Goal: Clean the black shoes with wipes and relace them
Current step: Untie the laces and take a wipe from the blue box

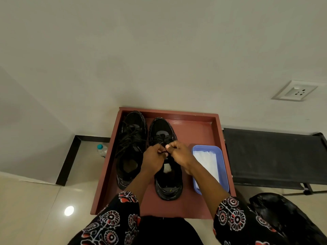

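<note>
Two black shoes stand side by side on a reddish-brown tray, toes pointing away from me. The left shoe has its laces loosely threaded and spread over its tongue. Over the middle of the right shoe, my left hand and my right hand meet, each pinching the black lace between fingertips. A white insole patch shows inside the right shoe below my hands. White wipes lie in a light blue tub at the tray's right side.
A black folding stand sits to the right of the tray, against the wall. A black plastic bag lies at the lower right. A small bottle with a teal cap stands on the floor left of the tray.
</note>
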